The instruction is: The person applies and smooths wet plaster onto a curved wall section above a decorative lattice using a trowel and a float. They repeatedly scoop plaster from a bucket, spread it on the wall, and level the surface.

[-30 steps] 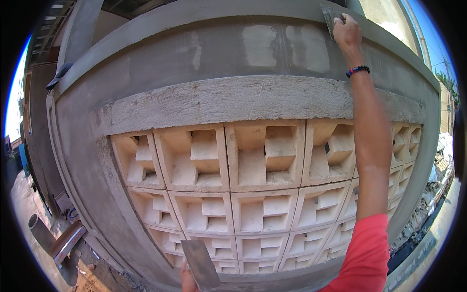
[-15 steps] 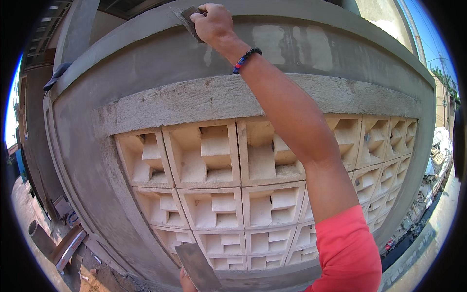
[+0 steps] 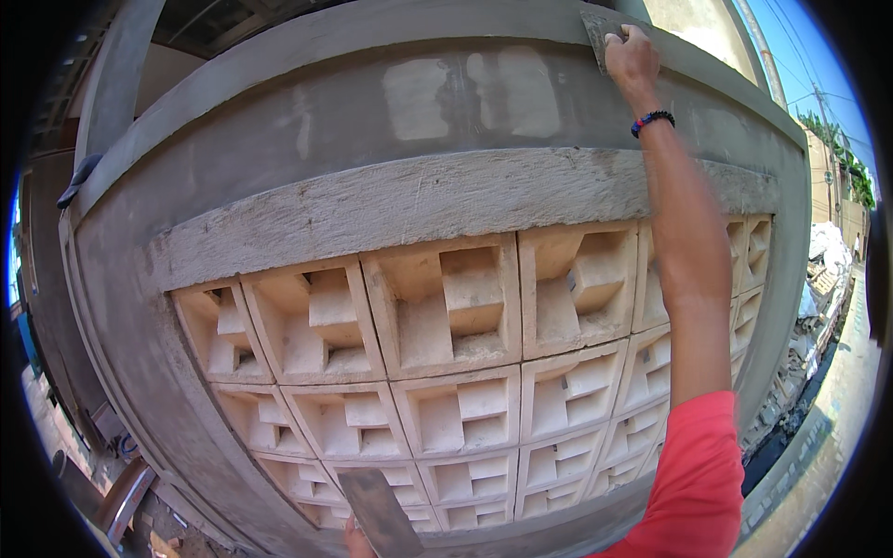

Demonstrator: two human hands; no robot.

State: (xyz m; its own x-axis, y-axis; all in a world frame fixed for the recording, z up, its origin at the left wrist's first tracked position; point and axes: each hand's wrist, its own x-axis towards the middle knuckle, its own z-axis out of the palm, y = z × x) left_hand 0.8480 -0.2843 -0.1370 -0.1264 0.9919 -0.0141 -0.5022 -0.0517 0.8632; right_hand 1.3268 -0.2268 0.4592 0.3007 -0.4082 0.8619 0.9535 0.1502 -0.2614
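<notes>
My right hand point(image 3: 634, 63) is raised high at the right, closed round a small grey trowel point(image 3: 597, 39). The blade lies against the smooth cement ledge point(image 3: 502, 24) along the top of the wall. A bracelet circles that wrist, and a red sleeve covers the upper arm. Low in the view, my left hand point(image 3: 357, 539) grips a long rectangular plastering trowel point(image 3: 379, 511), its flat face toward me; most of this hand is cut off or hidden behind the blade. Below the ledge, damp grey plaster point(image 3: 353, 102) shows several lighter patches.
Cream ventilation blocks point(image 3: 456, 307) fill a recess in the wall, under a rough cement band point(image 3: 446, 191). A dark cap point(image 3: 79, 179) rests on the ledge's left end. Rubble and sacks point(image 3: 823, 270) lie along a ditch at the right. A pipe point(image 3: 65, 470) stands lower left.
My right hand has swept the small trowel to the right along the ledge. The view has shifted right too. My left hand still holds its trowel low down.
</notes>
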